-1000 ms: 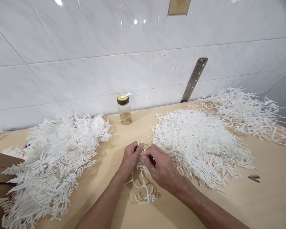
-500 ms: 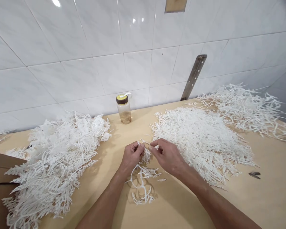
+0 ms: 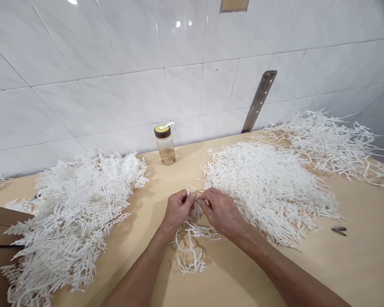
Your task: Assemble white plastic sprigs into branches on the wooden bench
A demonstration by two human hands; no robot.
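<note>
My left hand is closed on a white branching plastic sprig, whose thin tips hang below the fingers. Close against it, my right hand pinches with thumb and forefinger at the same sprig; the exact spot held is hidden by the fingertips. Bare white stems lie on the table just below my hands. A large heap of white sprigs spreads beside my right hand. Another heap of branched white pieces lies to the left.
A clear bottle with a dark and yellow lid stands near the wall. Behind the right heap, a metal strip leans on the tiles. Longer white stems are piled at far right. Small dark snips lie at right; a brown box at left.
My right hand has moved slightly left, so its fingertips now meet those of my left hand. The left hand stays nearly in place. The view has shifted a little.
</note>
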